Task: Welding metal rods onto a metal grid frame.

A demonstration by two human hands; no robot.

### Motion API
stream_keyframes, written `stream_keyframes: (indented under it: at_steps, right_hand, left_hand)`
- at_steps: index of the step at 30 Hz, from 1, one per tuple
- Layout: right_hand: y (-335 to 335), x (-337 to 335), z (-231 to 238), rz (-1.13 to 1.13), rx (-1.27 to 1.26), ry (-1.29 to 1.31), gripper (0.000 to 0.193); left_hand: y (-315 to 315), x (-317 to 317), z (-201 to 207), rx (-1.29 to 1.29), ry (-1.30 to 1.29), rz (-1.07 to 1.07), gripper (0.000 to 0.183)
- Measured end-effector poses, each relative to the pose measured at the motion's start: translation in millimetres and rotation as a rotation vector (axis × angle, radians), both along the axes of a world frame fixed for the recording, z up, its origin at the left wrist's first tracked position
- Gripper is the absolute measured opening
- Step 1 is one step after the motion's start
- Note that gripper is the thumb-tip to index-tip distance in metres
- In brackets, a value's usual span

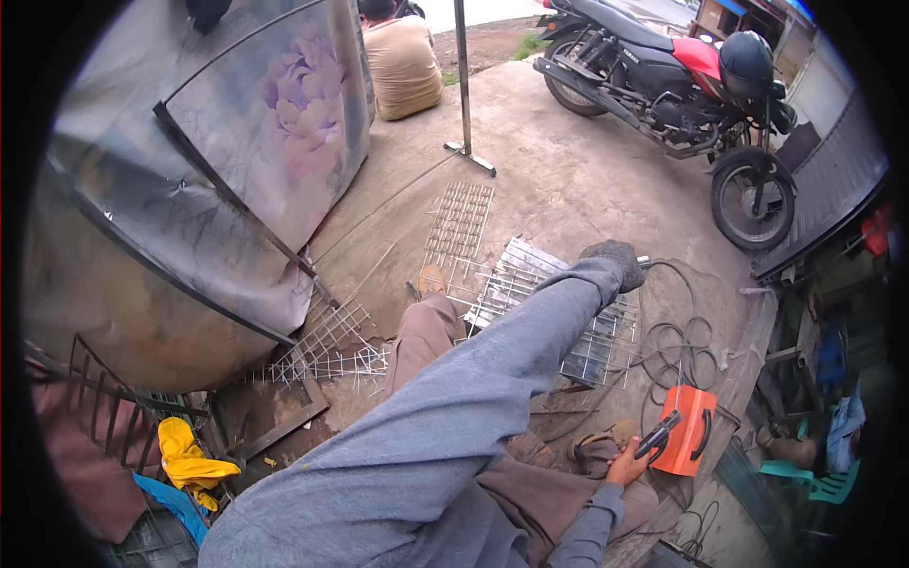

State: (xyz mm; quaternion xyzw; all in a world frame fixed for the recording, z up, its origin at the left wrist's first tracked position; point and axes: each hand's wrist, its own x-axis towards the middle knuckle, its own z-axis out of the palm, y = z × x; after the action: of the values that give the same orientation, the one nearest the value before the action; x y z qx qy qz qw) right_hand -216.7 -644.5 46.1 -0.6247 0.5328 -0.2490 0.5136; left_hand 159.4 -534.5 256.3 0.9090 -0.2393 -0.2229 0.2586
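My left hand (617, 262), in a dark grey glove, reaches across over the far right part of a welded wire mesh panel (606, 346). Its fingers are closed; a short silvery end (644, 262) sticks out beyond them, and the rest of that object is hidden. Low on the right, my bare right hand (625, 466) grips a black welding electrode holder (658, 434) beside an orange welding machine (686, 431) with a black handle. A pale slatted piece (519, 275) lies under the mesh, partly covered by my left sleeve.
More mesh pieces (461, 213) lie on the concrete ahead and to the left. Black cable (682, 341) coils on the right. A metal post (463, 85) stands ahead, near a seated person (402, 66). A motorcycle (663, 85) is parked far right; a printed sheet (218, 123) hangs left.
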Motion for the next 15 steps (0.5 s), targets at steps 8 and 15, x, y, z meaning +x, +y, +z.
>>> stream_keyframes:
  at_steps: [8,15]
  right_hand:
    - [30.7,11.0,-12.9,0.021,-0.075,0.311,0.057]
    - [14.1,15.9,8.6,-0.043,-0.101,0.173,0.036]
  left_hand:
    - [17.3,51.2,-65.2,-0.022,-0.150,-0.124,0.038]
    - [-20.5,74.1,-49.5,-0.048,-0.165,-0.210,0.040]
